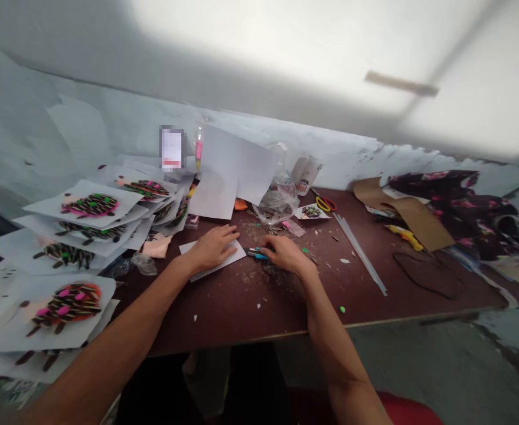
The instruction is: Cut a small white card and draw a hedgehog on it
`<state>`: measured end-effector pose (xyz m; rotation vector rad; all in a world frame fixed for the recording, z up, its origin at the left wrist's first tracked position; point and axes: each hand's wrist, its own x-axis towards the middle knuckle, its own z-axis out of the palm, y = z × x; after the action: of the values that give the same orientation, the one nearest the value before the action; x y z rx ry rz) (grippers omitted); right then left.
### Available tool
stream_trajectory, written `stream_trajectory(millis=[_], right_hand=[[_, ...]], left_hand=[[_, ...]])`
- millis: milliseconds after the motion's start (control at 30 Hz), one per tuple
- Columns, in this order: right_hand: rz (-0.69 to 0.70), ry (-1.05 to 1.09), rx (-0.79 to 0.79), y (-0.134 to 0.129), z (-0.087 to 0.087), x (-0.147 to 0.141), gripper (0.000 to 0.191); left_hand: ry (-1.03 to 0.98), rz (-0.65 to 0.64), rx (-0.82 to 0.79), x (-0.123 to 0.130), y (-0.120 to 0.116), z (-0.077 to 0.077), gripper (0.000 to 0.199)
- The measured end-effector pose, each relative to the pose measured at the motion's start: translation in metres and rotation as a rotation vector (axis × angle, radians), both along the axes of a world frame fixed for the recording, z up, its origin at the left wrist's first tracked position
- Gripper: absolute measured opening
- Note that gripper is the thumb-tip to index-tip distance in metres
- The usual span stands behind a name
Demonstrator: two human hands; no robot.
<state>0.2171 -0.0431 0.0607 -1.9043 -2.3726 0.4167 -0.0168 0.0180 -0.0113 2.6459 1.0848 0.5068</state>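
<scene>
No text, label, brand or number can be read. The print on the white container (306, 172) beyond the right hand (283, 252) is too small to make out; the pale panel (172, 147) beyond the left hand (212, 247) is pixelated past reading.

This looks like a craft workspace: hedgehog collages (91, 205), scissors (325, 204), scrap-strewn table (237, 316).

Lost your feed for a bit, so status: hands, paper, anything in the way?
Left hand spread on white paper. Right hand gripping blue tool, tip by paper's right corner. Loose scraps littering tabletop nearby.
</scene>
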Motion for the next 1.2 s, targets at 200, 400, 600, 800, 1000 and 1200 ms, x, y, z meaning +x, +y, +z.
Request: stream_trajectory(millis=[200,400,600,800,1000,1200], right_hand=[[0.016,-0.048,-0.015,0.003,0.000,-0.002,0.019],[0.016,-0.062,-0.022,0.005,-0.001,-0.003,0.021],[0.032,-0.026,-0.004,0.001,-0.002,0.000,0.025],[0.096,-0.025,0.017,0.001,-0.004,0.007,0.021],[0.196,0.010,0.085,-0.001,-0.013,0.012,0.021],[0.180,0.077,0.109,-0.005,-0.020,0.014,0.019]], left_hand=[[0.115,0.025,-0.060,0.000,0.004,-0.015,0.058],[0.050,0.044,0.047,-0.009,0.017,-0.010,0.055],[-0.002,-0.026,0.027,-0.006,0.010,-0.009,0.048],[-0.023,-0.057,-0.058,-0.007,0.012,-0.018,0.051],[-0.016,-0.055,-0.097,-0.010,0.014,-0.014,0.057],[0.015,-0.058,-0.084,-0.009,0.011,-0.010,0.059]])
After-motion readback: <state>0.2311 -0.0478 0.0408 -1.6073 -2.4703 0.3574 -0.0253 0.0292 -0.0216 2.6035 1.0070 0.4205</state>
